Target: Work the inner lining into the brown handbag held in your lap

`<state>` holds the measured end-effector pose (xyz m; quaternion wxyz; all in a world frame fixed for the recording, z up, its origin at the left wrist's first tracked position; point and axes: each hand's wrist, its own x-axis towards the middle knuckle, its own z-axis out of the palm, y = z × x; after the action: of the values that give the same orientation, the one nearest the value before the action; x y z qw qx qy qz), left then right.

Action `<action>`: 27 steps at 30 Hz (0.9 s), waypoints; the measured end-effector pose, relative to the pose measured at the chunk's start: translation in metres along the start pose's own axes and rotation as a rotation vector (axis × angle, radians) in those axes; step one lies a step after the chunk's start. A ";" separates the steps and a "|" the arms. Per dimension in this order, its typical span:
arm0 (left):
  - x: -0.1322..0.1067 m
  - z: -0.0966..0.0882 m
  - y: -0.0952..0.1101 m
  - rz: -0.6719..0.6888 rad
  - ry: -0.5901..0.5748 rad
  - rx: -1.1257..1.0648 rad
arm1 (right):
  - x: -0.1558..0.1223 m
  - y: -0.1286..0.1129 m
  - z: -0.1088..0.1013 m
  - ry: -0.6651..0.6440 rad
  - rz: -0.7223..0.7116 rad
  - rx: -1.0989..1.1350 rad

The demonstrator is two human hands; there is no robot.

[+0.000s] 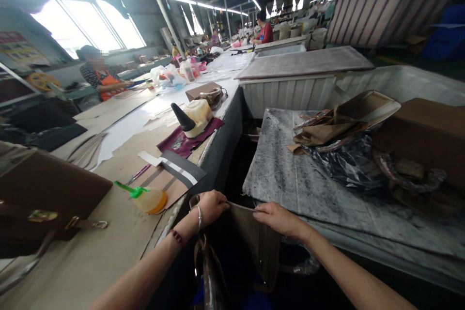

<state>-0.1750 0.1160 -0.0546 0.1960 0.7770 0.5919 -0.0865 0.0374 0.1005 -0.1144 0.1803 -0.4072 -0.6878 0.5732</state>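
Bag (249, 235): brown, hanging upright below and between the two hands, in the gap beside the table; its lower part is lost in shadow.
Left hand (211, 205): fingers closed on the near-left part of the rim, a silver bangle (199, 218) and a red beaded bracelet (176, 237) behind it.
Right hand (276, 218): thumb and fingers pinching the same rim, a short stretch of it bare between the hands.
Table (96, 252): to the left of the left hand.
Squeeze bottle (157, 201): green-spouted, with orange liquid, just left of the left hand.
Flat pieces (178, 173): beyond the left hand, near the table edge.
White container (198, 115): black-nozzled, farther beyond the left hand, on maroon material (214, 128).
Brown case (58, 189): well left of the left hand, with metal fittings.
Grey padded board (276, 169): beyond the right hand.
Brown pile (327, 131): on that board, farther right of the right hand, with black plastic (343, 162).
Co-worker (109, 85): orange apron, far beyond the left hand.
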 end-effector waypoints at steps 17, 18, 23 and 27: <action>0.013 0.003 0.001 -0.104 -0.013 0.005 | 0.016 -0.007 -0.008 -0.035 0.036 -0.224; 0.014 0.003 0.000 -0.102 -0.012 0.003 | 0.017 -0.010 -0.007 -0.029 0.026 -0.249; 0.016 0.005 -0.006 -0.063 -0.026 -0.026 | 0.023 -0.015 -0.001 -0.022 -0.029 -0.319; 0.011 0.005 -0.010 -0.002 -0.049 -0.062 | 0.022 -0.009 -0.001 -0.071 -0.040 -0.316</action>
<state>-0.1805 0.1263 -0.0653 0.2342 0.7678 0.5900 -0.0874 0.0212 0.1178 -0.1103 0.1010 -0.3960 -0.7835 0.4681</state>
